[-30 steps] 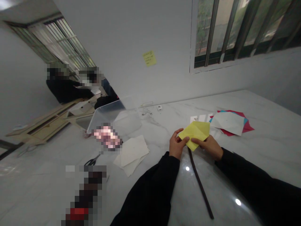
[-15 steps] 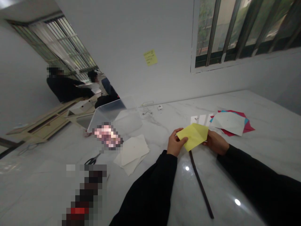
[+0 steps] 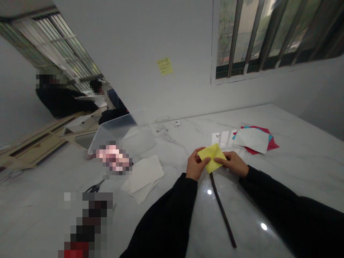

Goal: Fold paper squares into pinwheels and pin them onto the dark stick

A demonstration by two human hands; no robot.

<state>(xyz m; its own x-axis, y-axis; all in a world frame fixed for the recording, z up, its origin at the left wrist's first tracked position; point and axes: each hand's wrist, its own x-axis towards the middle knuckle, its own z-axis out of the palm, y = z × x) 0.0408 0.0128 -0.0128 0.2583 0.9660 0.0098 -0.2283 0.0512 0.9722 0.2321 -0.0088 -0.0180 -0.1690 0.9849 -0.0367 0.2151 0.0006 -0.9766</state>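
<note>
A folded yellow paper is held just above the white marble table, pinched from both sides. My left hand grips its left edge with thumb on top. My right hand closes on its right side, fingers over the fold. Both sleeves are black. A thin dark strap lies on the table under the paper and runs toward me.
A stack of red, blue and white paper sheets lies to the right. White sheets and scissors lie to the left, near a clear plastic box. Two people sit at the far left.
The yellow paper has been folded smaller, and my right hand has moved in over its right side. The view has shifted slightly.
</note>
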